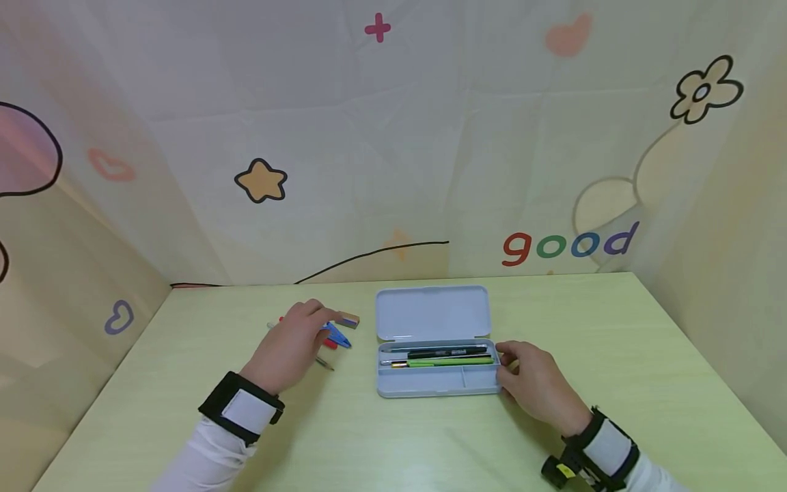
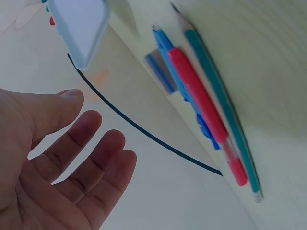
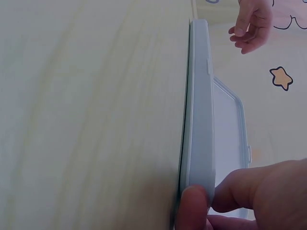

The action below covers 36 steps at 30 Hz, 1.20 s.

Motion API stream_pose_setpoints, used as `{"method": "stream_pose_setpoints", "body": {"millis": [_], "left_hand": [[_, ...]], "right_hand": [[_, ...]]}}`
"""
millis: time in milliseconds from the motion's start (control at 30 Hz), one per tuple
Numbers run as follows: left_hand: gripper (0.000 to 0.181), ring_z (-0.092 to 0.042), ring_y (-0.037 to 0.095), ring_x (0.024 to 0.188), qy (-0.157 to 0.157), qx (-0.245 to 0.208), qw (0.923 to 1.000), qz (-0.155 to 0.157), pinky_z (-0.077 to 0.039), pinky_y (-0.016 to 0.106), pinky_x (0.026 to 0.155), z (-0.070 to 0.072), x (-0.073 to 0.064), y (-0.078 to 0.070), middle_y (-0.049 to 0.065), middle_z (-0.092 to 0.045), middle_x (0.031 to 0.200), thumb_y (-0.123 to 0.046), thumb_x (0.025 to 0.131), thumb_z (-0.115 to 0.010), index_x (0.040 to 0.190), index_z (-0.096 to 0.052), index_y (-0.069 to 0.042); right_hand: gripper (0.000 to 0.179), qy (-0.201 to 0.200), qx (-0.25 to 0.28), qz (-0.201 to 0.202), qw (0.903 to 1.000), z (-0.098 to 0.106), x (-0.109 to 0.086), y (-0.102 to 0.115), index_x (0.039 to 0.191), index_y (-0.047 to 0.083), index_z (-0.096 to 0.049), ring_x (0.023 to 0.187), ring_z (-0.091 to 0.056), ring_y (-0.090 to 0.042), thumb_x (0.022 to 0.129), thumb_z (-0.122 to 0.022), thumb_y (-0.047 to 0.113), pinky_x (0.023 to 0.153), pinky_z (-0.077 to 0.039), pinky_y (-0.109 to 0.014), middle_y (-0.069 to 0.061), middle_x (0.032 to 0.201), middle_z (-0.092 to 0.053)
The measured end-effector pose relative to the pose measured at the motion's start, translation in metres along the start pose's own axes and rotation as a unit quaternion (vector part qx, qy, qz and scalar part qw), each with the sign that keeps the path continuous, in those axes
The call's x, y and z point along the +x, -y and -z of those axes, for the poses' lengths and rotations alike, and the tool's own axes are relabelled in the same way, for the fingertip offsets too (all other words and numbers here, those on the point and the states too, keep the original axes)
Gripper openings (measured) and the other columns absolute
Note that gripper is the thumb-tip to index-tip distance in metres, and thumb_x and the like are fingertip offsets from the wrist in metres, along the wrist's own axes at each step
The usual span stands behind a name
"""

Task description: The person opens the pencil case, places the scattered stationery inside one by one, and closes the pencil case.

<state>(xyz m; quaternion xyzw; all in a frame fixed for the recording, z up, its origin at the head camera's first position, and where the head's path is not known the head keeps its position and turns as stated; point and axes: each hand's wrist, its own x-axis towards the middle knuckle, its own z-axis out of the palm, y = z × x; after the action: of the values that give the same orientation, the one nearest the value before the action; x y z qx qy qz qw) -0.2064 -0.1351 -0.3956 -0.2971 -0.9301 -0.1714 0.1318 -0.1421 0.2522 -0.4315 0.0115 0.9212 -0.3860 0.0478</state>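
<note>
My left hand (image 1: 294,345) hovers over several loose items on the table, fingers relaxed, with nothing in its grasp. In the left wrist view a blue pen (image 2: 164,42), a red pen (image 2: 199,96) and a teal pencil (image 2: 218,88) lie side by side. A small eraser (image 2: 159,72) sits by the blue pen. An open pale blue pencil case (image 1: 424,392) stands to the right, lid folded back. Inside it are a black pen (image 1: 445,352) and a green pen-like stick (image 1: 451,363). My right hand (image 1: 541,383) grips the case's right end, thumb and fingers at the wall.
The light wooden table (image 1: 424,444) ends at the back against a printed curtain (image 1: 344,137). The raised lid (image 1: 433,314) lies behind the case's tray. More curtain hangs along the left and right sides.
</note>
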Motion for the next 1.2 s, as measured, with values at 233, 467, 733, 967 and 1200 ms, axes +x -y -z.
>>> {"method": "stream_pose_setpoints", "body": {"millis": [233,467,733,967,1200], "left_hand": [[0.031,-0.060,0.028,0.107,0.018,0.017,0.9995,0.018,-0.059,0.042,0.090,-0.001,-0.009,0.022,0.010,-0.067,0.114,0.004,0.094,-0.078,0.123,-0.072,-0.005],[0.030,-0.059,0.029,0.106,0.028,0.041,0.9985,0.024,-0.059,0.043,0.090,-0.004,-0.018,0.045,0.009,-0.066,0.114,0.006,0.091,-0.079,0.118,-0.073,-0.004],[0.022,-0.061,0.030,0.103,0.059,0.071,0.9954,0.024,-0.059,0.044,0.091,-0.008,-0.021,0.057,0.008,-0.066,0.108,0.005,0.089,-0.081,0.107,-0.076,-0.006],[0.020,-0.062,0.029,0.102,0.081,0.078,0.9935,0.014,-0.058,0.044,0.093,-0.015,-0.020,0.062,0.007,-0.067,0.105,0.003,0.088,-0.083,0.101,-0.075,-0.010],[0.018,-0.062,0.028,0.100,0.088,0.080,0.9929,0.009,-0.057,0.043,0.092,-0.015,-0.018,0.061,0.005,-0.068,0.101,0.002,0.089,-0.082,0.095,-0.074,-0.012]], "right_hand": [[0.045,-0.001,0.000,0.002,1.0000,0.000,0.000,0.000,0.141,-0.013,-0.056,0.078,-0.060,-0.019,0.099,-0.065,0.000,0.058,-0.054,-0.029,-0.013,0.104,-0.061],[0.045,-0.001,-0.002,0.000,1.0000,0.000,0.000,0.001,0.141,-0.013,-0.056,0.078,-0.060,-0.019,0.099,-0.066,0.000,0.058,-0.054,-0.029,-0.013,0.104,-0.062],[0.045,-0.002,-0.008,0.005,1.0000,0.001,-0.001,0.001,0.141,-0.013,-0.057,0.079,-0.059,-0.019,0.099,-0.065,0.000,0.058,-0.054,-0.029,-0.013,0.105,-0.062],[0.045,-0.001,-0.003,0.007,1.0000,0.001,-0.001,0.001,0.141,-0.013,-0.056,0.079,-0.060,-0.019,0.099,-0.065,0.000,0.057,-0.053,-0.029,-0.013,0.105,-0.062],[0.044,-0.001,0.000,0.009,1.0000,0.001,-0.001,0.002,0.141,-0.013,-0.056,0.079,-0.060,-0.019,0.099,-0.065,-0.001,0.057,-0.053,-0.029,-0.013,0.105,-0.061]]}}
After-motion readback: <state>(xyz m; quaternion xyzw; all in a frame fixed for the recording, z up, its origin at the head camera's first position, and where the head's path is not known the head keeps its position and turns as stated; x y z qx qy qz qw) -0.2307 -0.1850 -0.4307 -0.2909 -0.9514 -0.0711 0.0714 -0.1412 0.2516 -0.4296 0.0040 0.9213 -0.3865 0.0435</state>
